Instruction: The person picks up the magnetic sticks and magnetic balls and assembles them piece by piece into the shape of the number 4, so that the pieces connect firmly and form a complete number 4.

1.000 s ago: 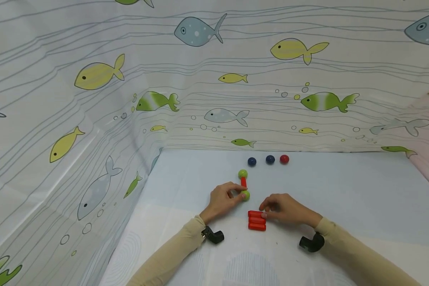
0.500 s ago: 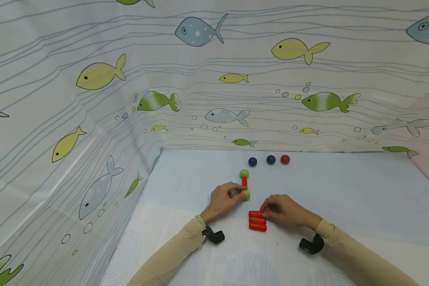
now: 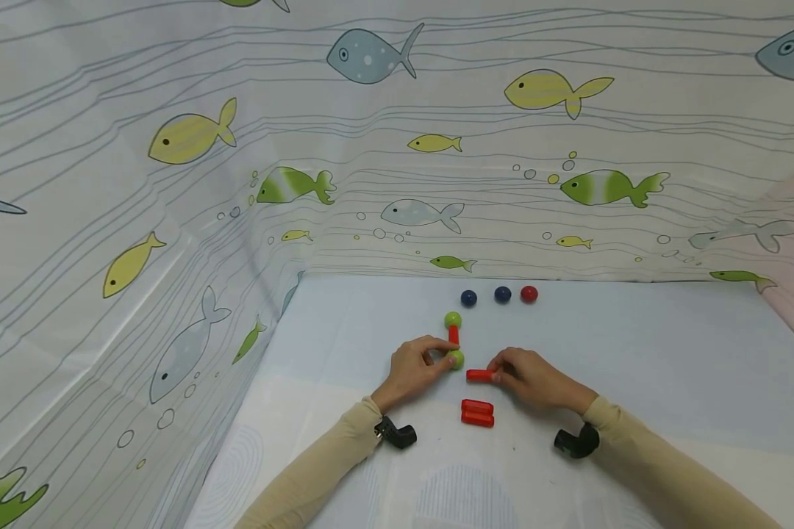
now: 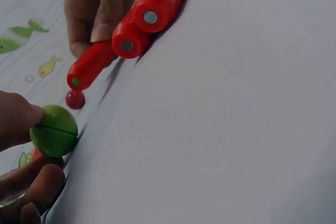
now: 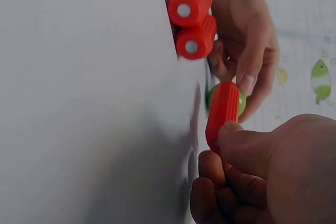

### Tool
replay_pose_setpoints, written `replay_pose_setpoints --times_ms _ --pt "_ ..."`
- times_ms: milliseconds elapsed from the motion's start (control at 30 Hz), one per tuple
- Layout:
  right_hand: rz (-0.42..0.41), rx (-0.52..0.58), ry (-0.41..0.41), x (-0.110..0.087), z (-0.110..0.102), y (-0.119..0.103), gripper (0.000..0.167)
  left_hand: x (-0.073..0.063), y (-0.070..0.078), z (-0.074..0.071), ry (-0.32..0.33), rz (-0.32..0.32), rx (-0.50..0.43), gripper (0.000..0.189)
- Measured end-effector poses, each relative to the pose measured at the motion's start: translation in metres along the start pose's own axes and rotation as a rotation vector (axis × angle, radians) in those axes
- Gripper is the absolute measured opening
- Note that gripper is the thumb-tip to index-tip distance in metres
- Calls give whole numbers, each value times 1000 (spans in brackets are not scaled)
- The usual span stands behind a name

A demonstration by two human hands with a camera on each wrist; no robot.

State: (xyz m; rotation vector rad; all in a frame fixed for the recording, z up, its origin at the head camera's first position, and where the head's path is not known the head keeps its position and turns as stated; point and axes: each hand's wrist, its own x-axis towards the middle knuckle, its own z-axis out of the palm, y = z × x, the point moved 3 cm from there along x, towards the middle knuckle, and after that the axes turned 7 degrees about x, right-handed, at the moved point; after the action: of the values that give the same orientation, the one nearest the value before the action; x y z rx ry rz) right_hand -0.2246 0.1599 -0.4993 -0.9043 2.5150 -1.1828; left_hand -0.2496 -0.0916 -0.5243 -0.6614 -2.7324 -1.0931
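My left hand (image 3: 415, 369) pinches the near green ball (image 4: 54, 131) between thumb and fingers. A red rod (image 3: 453, 335) joins that ball to a second green ball (image 3: 453, 319) farther away. Just to the right, my right hand (image 3: 534, 376) pinches one end of a loose red rod (image 5: 223, 111), whose free end points left toward the near green ball. Two more red rods (image 3: 478, 413) lie side by side below the hands. In the left wrist view, round metal discs (image 4: 150, 17) show in the ends of these two.
Behind the joined piece, two dark blue balls (image 3: 468, 298) and a red ball (image 3: 528, 294) stand in a row near the back wall (image 3: 370, 250). The wall is a sheet printed with fish. A black wrist camera (image 3: 397, 435) sits on each forearm.
My right hand has taken the top red rod off the group of three and moved it up, toward the near green ball. My left hand keeps its hold, nearly still.
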Motion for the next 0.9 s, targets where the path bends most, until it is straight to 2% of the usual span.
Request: replay_pose_setpoints --times_ms 267,900 --pt "85 -14 24 9 -7 16 17 0 -1 -1 -9 -3 -13 23" --pt "108 -17 43 24 -7 20 17 -1 0 0 4 -2 -26 22"
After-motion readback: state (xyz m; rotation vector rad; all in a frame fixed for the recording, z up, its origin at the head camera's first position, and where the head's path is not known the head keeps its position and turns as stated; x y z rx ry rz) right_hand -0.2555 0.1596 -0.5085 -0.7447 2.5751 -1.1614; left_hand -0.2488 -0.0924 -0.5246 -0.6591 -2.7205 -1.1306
